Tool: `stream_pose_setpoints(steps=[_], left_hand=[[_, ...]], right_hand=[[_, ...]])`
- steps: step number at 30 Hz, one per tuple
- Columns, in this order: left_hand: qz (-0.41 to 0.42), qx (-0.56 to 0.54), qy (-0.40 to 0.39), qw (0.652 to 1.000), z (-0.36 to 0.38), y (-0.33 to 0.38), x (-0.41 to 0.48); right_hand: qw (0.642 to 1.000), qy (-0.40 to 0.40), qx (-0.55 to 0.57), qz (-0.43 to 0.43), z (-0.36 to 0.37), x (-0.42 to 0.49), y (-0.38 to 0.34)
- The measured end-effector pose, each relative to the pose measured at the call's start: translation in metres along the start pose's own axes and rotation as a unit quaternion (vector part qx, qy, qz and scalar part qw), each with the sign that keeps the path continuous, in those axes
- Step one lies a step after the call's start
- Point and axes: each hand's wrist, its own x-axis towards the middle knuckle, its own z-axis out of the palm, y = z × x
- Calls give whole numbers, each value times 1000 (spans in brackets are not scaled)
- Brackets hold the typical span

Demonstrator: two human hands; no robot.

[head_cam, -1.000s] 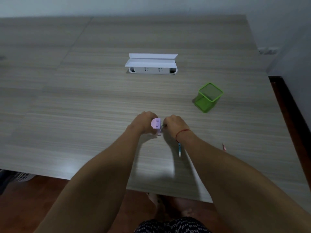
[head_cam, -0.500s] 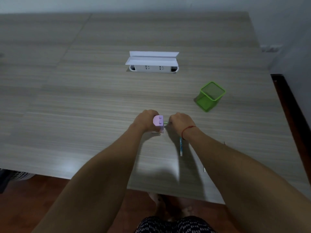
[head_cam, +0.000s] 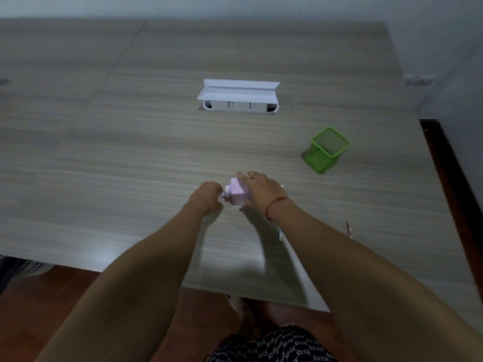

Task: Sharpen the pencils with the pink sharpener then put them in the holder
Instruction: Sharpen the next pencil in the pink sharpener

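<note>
While the pink sharpener (head_cam: 236, 194) is held on the worktop (head_cam: 130, 165) between the two hands, its long axis is seen to run roughly left to right, with the pale end piece turned towards the left hand (head_cam: 207, 195). The right hand (head_cam: 261, 192) is laid over the body from the right, fingers curled round its far side. The left hand's fingers are curled against the end piece; whether it is pinched cannot be told. No pencil is plainly seen in the sharpener. A bluish pencil (head_cam: 280, 235) is half hidden by the right forearm, and a reddish pencil (head_cam: 349, 229) lies further right. The green holder (head_cam: 329, 150) stands upright ahead and to the right, well apart, and is judged nearer the right hand.
</note>
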Motion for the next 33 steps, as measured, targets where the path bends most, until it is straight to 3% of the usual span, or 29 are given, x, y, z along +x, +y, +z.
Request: stream_pose_setpoints(steps=[4,11,24,33], left_hand=[[19,-36,24,999,-2,10,0],[-25,-25,6,999,3,12,12],[21,29,18,999,-39,20,43],[28,76,-76,994,-86,30,41]], right_hand=[[999,-3,18,30,6,0,-10],[1000,-16,0,-4,-5,5,-19],[1000,-28,-3,9,-11,19,-19],[997,-12,-40,72,5,3,-34]])
